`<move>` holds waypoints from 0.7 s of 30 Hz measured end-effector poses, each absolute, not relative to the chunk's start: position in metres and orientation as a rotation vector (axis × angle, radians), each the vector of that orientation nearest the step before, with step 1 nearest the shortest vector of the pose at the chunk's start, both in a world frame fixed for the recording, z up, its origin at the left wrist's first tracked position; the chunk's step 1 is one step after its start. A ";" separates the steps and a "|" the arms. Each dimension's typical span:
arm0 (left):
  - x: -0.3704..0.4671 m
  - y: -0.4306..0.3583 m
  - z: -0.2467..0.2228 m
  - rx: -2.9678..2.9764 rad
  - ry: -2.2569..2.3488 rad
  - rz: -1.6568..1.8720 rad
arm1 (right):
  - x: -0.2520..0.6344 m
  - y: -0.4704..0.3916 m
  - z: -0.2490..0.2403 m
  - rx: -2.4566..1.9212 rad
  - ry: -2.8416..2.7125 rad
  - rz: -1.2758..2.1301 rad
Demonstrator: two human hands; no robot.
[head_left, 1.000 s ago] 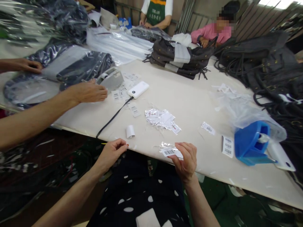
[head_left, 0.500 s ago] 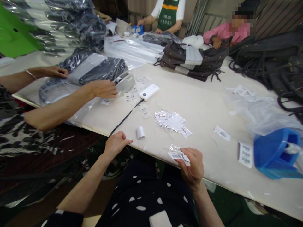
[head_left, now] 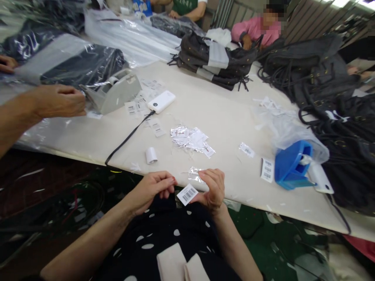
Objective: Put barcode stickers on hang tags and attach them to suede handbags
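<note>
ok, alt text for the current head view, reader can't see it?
A person's right hand holds a white barcode tag at the near edge of a pale table, the left hand close beside it. Beyond lie a pile of shiny white tags, a white device and bundled dark fabric; a co-worker's hand shows at left.

On the bench [head_left: 230, 109], the tag pile [head_left: 191, 138] lies in the middle; the bundle [head_left: 216, 60] is well behind it. Before the pile, one tag [head_left: 187, 194] is between the left hand [head_left: 159, 184] and the right hand [head_left: 213, 187]. Left of the pile is the roll [head_left: 151, 155]; behind it, the labels [head_left: 156, 127], then the device [head_left: 162, 102]. Right of the pile, the strip [head_left: 266, 169] lies just beside the dispenser [head_left: 290, 166].
</note>
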State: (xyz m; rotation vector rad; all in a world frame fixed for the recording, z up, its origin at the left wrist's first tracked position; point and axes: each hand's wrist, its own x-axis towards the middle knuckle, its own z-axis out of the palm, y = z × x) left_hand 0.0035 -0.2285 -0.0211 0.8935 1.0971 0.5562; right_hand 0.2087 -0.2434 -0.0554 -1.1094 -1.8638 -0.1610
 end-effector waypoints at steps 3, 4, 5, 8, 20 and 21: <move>0.027 -0.229 -0.014 0.714 0.886 0.461 | 0.208 -0.245 -0.055 -1.051 -1.862 -0.084; 0.032 -0.228 -0.013 0.674 0.863 0.454 | 0.208 -0.246 -0.055 -1.036 -1.859 -0.061; 0.035 -0.228 -0.013 0.645 0.853 0.451 | 0.208 -0.247 -0.055 -1.027 -1.855 -0.040; 0.039 -0.226 -0.015 0.633 0.845 0.439 | 0.209 -0.249 -0.058 -1.029 -1.842 0.000; 0.043 -0.224 -0.024 0.571 1.110 0.850 | 0.210 -0.263 -0.068 -1.177 -1.695 0.449; 0.043 -0.223 -0.025 0.557 1.114 0.896 | 0.208 -0.266 -0.067 -1.232 -1.631 0.550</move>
